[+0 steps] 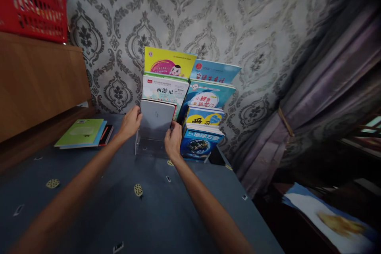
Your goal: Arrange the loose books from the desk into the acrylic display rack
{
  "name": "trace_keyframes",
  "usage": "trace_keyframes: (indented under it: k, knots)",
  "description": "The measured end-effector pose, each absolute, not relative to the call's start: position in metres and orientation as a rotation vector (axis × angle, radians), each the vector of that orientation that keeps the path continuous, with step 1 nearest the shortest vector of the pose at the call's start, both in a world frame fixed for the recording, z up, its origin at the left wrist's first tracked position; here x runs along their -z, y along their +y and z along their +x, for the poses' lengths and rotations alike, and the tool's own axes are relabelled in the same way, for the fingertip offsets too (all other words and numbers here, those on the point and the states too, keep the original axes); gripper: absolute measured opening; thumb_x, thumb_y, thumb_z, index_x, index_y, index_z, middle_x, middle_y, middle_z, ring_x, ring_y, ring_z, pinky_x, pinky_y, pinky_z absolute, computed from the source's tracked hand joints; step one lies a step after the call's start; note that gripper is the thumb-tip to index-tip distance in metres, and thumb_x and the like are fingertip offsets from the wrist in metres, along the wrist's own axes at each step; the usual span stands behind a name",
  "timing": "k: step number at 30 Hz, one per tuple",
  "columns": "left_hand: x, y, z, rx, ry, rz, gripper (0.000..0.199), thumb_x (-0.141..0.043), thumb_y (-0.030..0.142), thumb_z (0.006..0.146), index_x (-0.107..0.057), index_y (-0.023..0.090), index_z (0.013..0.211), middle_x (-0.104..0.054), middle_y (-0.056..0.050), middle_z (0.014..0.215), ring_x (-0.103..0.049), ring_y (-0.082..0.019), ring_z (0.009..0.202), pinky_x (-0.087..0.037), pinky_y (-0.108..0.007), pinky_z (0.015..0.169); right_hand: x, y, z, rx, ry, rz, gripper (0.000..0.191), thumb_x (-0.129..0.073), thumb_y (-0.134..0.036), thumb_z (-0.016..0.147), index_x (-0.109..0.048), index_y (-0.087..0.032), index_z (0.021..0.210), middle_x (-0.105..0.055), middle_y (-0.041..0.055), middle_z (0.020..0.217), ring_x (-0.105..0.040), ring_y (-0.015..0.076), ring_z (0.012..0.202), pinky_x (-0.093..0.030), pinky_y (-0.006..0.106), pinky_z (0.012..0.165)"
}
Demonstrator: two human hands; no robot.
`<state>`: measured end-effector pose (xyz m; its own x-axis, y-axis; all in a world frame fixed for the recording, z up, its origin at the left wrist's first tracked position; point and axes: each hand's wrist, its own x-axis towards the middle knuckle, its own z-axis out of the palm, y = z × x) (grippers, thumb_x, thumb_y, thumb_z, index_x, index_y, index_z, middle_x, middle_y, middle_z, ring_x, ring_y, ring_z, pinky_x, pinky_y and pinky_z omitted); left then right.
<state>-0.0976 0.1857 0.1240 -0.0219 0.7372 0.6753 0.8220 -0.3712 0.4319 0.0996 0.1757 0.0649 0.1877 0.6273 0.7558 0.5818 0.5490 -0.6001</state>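
Observation:
A grey book (157, 120) stands upright in the left column of a clear tiered book rack (149, 146). My left hand (131, 121) grips its left edge with curled fingers, and my right hand (173, 139) holds its lower right edge. Behind it rise a white book (165, 90) and a yellow book (169, 61). To the right of my right hand, the rack's other column holds a dark blue book with a globe (198, 145), a yellow-and-blue book (204, 117), a teal book (210, 94) and a light blue book (214, 71).
A short stack with a green book (80, 131) on top lies left on the dark patterned tabletop (98, 206). A wooden cabinet (41, 87) with a red basket (32, 6) borders the left. The patterned wall (119, 27) is behind; a tied curtain (268, 158) hangs right.

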Motion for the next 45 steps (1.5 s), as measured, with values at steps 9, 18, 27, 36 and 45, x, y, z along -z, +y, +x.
trace_keyframes:
  k: [9, 18, 27, 36, 45]
  knots:
    - [-0.138, 0.188, -0.112, 1.282, -1.744, -2.349, 0.009, -0.044, 0.029, 0.088, -0.050, 0.022, 0.088, -0.063, -0.005, 0.089, -0.064, -0.022, 0.087, -0.053, -0.031, 0.072, -0.064, 0.177, 0.105, -0.099, -1.499, -1.070, 0.034, -0.045, -0.012, 0.084, -0.055, -0.018, 0.116, -0.059, 0.0116, 0.110, -0.056, 0.0241, 0.106, -0.047, 0.041, 0.096]
    - [-0.139, 0.184, -0.112, 1.317, -1.722, -2.347, 0.014, -0.044, 0.034, 0.088, -0.051, 0.021, 0.088, -0.064, -0.006, 0.089, -0.064, -0.022, 0.087, -0.054, -0.033, 0.072, -0.064, 0.173, 0.107, -0.155, -1.516, -1.083, 0.035, -0.043, -0.015, 0.086, -0.054, -0.014, 0.119, -0.060, 0.0160, 0.114, -0.058, 0.0264, 0.107, -0.049, 0.044, 0.096]
    - [-0.137, 0.175, -0.108, 1.387, -1.706, -2.333, 0.019, -0.042, 0.039, 0.088, -0.050, 0.022, 0.088, -0.063, -0.006, 0.085, -0.064, -0.023, 0.087, -0.054, -0.035, 0.072, -0.064, 0.167, 0.110, -0.192, -1.524, -1.032, 0.040, -0.043, -0.013, 0.084, -0.051, -0.015, 0.124, -0.062, 0.0152, 0.118, -0.059, 0.0246, 0.114, -0.049, 0.043, 0.100]
    - [-0.138, 0.165, -0.108, 1.369, -1.705, -2.334, 0.021, -0.043, 0.040, 0.088, -0.050, 0.021, 0.088, -0.063, -0.007, 0.088, -0.063, -0.023, 0.087, -0.056, -0.034, 0.071, -0.063, 0.158, 0.115, -0.262, -1.537, -0.978, 0.043, -0.042, -0.010, 0.085, -0.048, -0.015, 0.128, -0.062, 0.0158, 0.125, -0.060, 0.0223, 0.117, -0.048, 0.042, 0.105]
    - [-0.137, 0.168, -0.107, 1.421, -1.749, -2.361, 0.027, -0.042, 0.045, 0.087, -0.051, 0.020, 0.089, -0.061, -0.007, 0.087, -0.062, -0.021, 0.078, -0.053, -0.029, 0.058, -0.039, 0.127, 0.121, -0.224, -1.603, -0.974, 0.041, -0.042, -0.012, 0.089, -0.053, -0.016, 0.128, -0.065, 0.0145, 0.121, -0.062, 0.0235, 0.116, -0.052, 0.042, 0.100]
